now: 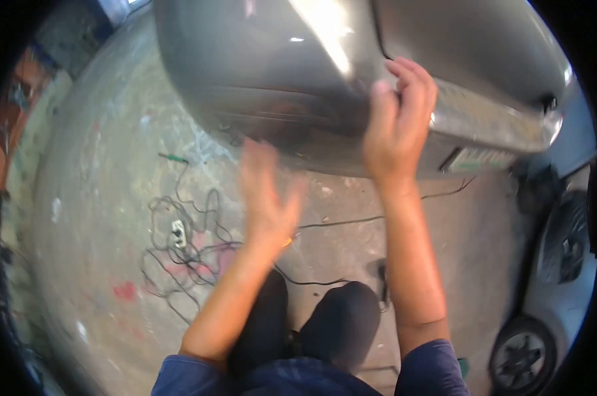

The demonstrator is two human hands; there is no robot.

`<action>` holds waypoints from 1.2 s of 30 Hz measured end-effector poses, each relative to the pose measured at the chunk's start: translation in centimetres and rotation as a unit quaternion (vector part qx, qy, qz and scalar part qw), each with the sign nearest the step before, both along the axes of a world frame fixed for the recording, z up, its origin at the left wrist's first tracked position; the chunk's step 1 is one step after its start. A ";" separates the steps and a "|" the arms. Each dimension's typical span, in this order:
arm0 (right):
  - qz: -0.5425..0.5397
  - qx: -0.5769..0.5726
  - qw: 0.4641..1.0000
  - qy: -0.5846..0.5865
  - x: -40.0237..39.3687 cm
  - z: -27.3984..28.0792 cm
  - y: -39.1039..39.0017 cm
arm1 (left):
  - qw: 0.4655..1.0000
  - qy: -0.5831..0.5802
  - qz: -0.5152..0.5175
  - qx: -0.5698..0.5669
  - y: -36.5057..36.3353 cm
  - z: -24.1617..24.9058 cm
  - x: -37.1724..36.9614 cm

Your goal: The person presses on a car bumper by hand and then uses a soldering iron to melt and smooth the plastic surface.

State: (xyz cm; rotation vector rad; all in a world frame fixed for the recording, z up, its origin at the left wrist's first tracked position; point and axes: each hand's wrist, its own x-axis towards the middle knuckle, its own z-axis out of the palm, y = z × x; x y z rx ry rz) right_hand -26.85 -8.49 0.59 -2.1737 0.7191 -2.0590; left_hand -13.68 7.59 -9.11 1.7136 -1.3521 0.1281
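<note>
The rear corner of a grey car body [272,72], with a bumper, fills the upper part of the view. My right hand [401,125] is at its surface beside the panel seam, fingers slightly bent and thumb apart, holding nothing. Motion blurs my left hand [265,191], which is below the lower bumper edge; its thumb stands away from the fingers and nothing shows in it. To the right of my right hand, a shiny strip [490,115] runs along the car above a license plate [480,160].
A tangled black cable [186,261] lies on the concrete floor [100,218] at left, around a white power strip [178,233]. One cable strand runs past my knees. Another car [556,277], light-coloured, stands at the right. Orange and dark items line the left edge.
</note>
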 end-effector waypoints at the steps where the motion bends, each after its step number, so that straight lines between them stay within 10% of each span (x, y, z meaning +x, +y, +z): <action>1: 0.018 0.055 0.998 0.020 0.4 1.2 -1.2 | 0.986 0.130 -0.055 0.084 1.6 -2.7 -3.0; 4: 0.038 0.212 0.976 0.027 0.9 3.6 -2.6 | 0.862 0.308 -0.255 0.311 4.5 -5.1 -8.7; 13: -0.123 0.235 0.964 0.029 1.8 4.7 -4.2 | 0.774 0.021 -0.501 0.387 4.6 -11.9 -5.8; 26: -0.244 0.095 0.930 0.259 -3.2 3.2 -5.8 | 0.672 0.057 -0.573 0.466 0.7 -17.9 -0.9; 31: -0.103 0.287 0.952 -0.037 0.3 4.1 -4.2 | 0.519 -0.170 -0.637 0.544 3.6 -21.7 -1.7; 34: -0.221 0.111 0.953 0.176 -1.7 3.9 -5.1 | 0.423 -0.256 -0.656 0.570 4.1 -23.3 -0.8; 36: -0.207 0.274 0.939 0.027 1.1 4.7 -3.6 | 0.434 -0.250 -0.643 0.580 3.4 -26.5 -1.1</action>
